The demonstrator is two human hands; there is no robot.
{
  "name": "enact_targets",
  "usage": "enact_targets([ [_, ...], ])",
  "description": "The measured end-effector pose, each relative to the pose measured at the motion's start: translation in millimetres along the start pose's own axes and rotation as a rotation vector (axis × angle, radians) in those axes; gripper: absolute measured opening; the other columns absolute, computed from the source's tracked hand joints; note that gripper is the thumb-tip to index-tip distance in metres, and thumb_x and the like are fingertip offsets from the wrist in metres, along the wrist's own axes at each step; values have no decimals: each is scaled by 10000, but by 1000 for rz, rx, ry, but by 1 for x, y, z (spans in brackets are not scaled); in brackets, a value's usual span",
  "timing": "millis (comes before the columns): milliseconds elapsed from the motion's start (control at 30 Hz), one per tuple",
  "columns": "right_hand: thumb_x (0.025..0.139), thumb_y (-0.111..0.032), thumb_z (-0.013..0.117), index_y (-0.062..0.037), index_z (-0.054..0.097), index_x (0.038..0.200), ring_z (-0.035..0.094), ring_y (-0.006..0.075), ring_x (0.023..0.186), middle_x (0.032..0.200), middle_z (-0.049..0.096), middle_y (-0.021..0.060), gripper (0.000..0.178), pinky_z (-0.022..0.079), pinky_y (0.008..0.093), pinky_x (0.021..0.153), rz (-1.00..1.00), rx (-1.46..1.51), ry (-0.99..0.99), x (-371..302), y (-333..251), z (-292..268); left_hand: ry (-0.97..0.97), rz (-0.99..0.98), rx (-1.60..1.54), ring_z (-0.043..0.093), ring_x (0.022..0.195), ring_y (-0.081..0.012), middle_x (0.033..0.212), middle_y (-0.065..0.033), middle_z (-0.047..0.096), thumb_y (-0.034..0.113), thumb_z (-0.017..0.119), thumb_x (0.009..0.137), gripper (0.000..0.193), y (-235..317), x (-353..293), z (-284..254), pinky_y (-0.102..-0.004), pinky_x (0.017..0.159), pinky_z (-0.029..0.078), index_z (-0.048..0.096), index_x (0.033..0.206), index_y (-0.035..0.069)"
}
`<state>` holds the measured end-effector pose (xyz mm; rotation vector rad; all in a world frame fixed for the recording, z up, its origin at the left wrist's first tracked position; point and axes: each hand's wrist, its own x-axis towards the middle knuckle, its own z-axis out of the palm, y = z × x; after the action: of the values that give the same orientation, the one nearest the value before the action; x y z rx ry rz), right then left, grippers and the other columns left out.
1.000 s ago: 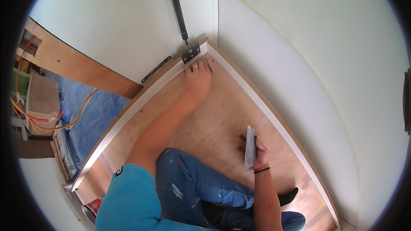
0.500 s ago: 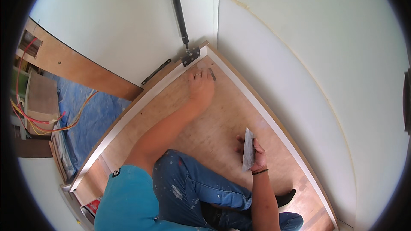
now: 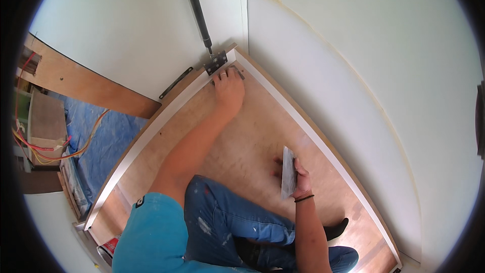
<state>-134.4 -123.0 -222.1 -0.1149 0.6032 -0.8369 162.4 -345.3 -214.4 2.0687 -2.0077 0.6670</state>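
Flat grey rectangular metal scraper blade (image 3: 288,173) standing on edge against the plywood floor (image 3: 252,141), gripped in the right hand (image 3: 302,179), fingers (image 3: 301,168) wrapping its right side, long axis running roughly 12 to 6 o'clock. Sitting at about 4 o'clock from the corner, well apart from it. Left hand (image 3: 230,90) reaching far out toward 12 o'clock, fingers (image 3: 223,76) spreading narrow and pressing flat at the corner where the two white trim strips (image 3: 283,98) are meeting; holding nothing that can be made out, though something small and dark is peeking out at its right edge. Left hand being by far the nearer to the corner; right hand waiting back beside the blue-jeaned knee (image 3: 227,217).

Just beyond the fingertips, touching the trim: grey metal hinge bracket (image 3: 215,62) carrying a black gas strut (image 3: 196,10) rising toward 12 o'clock. White wall panels (image 3: 353,71) closing in at 1 to 4 o'clock. Blue tarp (image 3: 101,136) and orange wires (image 3: 50,146) lying out at 9 o'clock.
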Motion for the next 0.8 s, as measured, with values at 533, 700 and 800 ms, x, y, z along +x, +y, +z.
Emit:
enact_targets([
  [533, 1076, -434, 557, -90, 624, 1338, 712, 270, 1082, 1204, 733, 89, 437, 579, 423, 960, -201, 288, 288, -18, 29, 130, -202, 349, -1316, 573, 1297, -364, 1439, -118, 612, -55, 680, 843, 623, -34, -139, -269, -448, 1064, 498, 626, 1438, 122],
  [700, 1094, -425, 531, -90, 582, 1401, 658, 264, 1192, 1298, 680, 72, 456, 528, 423, 1042, -352, 178, 142, -43, 11, 163, -92, 553, -1224, 556, 1334, -346, 1449, -100, 608, -79, 713, 770, 640, -31, -148, -286, -436, 1100, 481, 670, 1380, 111],
  [800, 1099, -407, 529, -87, 618, 1336, 713, 245, 1058, 1199, 722, 56, 408, 582, 405, 943, -401, 141, 255, -58, -3, 189, -107, 577, -1000, 571, 1316, -329, 1415, -88, 632, -65, 708, 786, 617, -47, -142, -277, -419, 1089, 488, 671, 1377, 108],
])
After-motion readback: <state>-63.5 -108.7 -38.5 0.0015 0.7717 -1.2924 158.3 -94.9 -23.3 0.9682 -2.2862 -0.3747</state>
